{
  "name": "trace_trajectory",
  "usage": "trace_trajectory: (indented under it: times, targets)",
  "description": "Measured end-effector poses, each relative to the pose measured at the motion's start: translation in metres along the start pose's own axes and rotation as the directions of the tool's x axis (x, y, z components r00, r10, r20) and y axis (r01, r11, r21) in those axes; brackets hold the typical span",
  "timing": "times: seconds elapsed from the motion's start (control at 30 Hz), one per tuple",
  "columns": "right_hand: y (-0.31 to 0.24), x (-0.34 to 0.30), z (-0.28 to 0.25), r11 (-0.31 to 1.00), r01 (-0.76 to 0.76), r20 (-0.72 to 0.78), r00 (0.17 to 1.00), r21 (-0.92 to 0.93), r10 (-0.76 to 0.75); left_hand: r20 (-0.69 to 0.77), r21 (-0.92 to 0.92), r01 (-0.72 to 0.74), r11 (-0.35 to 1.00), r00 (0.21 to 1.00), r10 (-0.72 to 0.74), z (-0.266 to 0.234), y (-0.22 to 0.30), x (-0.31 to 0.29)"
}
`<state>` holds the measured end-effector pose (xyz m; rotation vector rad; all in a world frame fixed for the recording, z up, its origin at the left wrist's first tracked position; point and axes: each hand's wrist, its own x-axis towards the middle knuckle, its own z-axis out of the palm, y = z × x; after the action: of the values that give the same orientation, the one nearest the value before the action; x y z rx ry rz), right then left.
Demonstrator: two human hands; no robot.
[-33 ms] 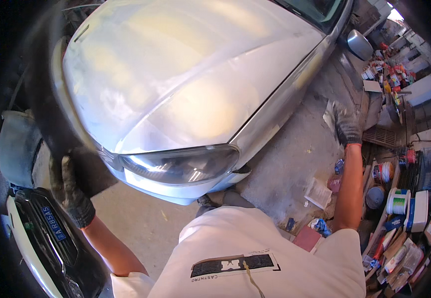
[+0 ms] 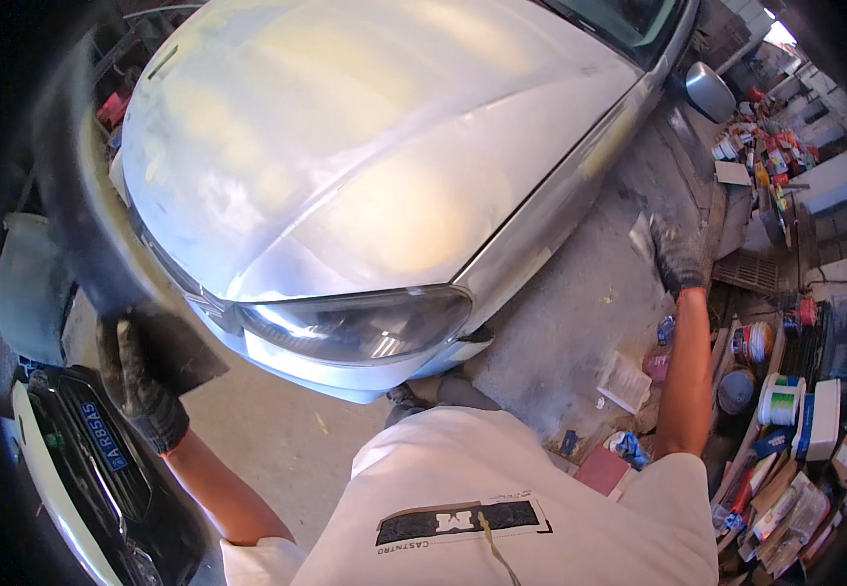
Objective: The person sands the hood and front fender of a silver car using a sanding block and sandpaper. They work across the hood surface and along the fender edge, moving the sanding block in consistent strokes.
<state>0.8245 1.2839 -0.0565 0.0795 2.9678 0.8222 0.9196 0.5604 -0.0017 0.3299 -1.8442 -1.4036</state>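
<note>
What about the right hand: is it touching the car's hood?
No, the gloved right hand is apart from the hood, with floor visible between them.

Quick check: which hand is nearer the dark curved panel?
Left. The left hand is at the lower end of the dark curved panel, its grip unclear; the right hand is far off, on the other side of the headlight.

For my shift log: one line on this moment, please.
left hand: at dark blurred panel, grip unclear | right hand: holding pale sheet | car hood: patchy yellowish
</note>
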Motion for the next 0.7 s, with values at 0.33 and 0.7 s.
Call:
trace_trajectory:
  times: [0.33,0.7]
  targets:
    - [-0.077,0.043,-0.09,0.499,0.434,-0.523,0.851,0.75,0.046,0.509,-0.743,0.528,0.412,0.845,-0.165,-0.058,-0.059,-0.074]
    - [-0.228,0.132,-0.221,0.539,0.833,-0.671,0.47,0.123,-0.573,0.454,-0.786,0.486,0.382,0.873,-0.176,-0.042,-0.021,-0.13]
